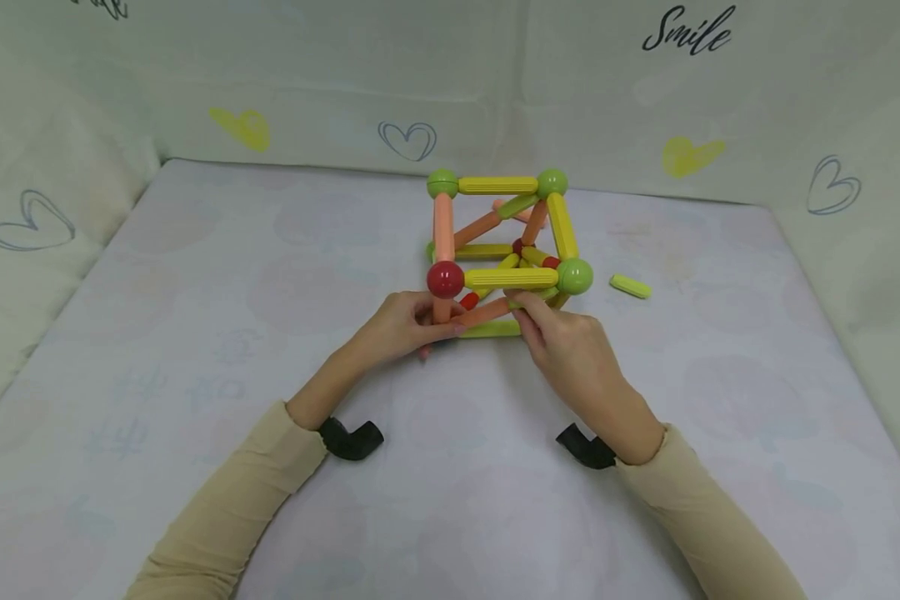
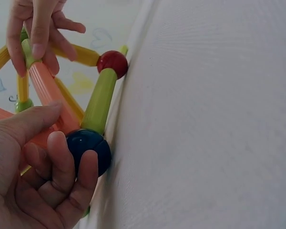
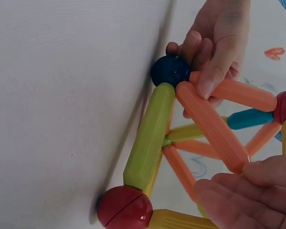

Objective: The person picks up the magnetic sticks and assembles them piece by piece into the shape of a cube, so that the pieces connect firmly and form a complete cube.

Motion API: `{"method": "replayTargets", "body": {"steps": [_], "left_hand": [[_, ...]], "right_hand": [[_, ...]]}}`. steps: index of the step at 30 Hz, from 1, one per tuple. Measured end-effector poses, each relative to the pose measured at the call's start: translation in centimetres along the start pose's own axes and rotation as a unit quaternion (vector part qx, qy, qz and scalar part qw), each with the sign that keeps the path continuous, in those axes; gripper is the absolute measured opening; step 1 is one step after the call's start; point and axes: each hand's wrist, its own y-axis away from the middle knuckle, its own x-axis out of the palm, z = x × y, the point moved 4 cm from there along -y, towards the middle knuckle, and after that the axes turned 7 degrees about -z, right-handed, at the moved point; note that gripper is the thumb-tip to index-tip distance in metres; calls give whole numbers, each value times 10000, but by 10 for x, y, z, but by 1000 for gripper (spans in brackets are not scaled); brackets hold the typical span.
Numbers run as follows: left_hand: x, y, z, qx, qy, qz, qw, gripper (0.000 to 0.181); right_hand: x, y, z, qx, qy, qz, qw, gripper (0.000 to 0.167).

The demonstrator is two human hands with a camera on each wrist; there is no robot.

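Observation:
A box-shaped frame of magnetic building rods and balls stands on the table. At its front lower left corner is a dark blue ball, hidden by fingers in the head view. My left hand grips this corner, thumb on an orange rod and fingers curled beside the ball. That orange rod slants up to the right across the front face. Its far end meets a light-green rod, which my right hand pinches between thumb and fingers. Along the bottom, a green rod joins the blue ball to a red ball.
A loose short light-green rod lies right of the frame. Black curved pieces stick out at both wrists over the table. A pale cloth wall with printed hearts rises behind the table.

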Motion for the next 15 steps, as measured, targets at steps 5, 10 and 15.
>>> {"method": "replayTargets", "body": {"steps": [5, 10, 15], "left_hand": [[-1, 1, 0, -3, -73, -16, 10000, 29], [0, 1, 0, -18, -32, 11, 10000, 29], [0, 1, 0, -119, -12, 61, 9999, 29]], "right_hand": [[-5, -3, -7, 81, -502, 955, 9941, 34], [-25, -2, -26, 986, -772, 2614, 9571, 23], [-38, 0, -50, 2091, -653, 2701, 9376, 32]]}}
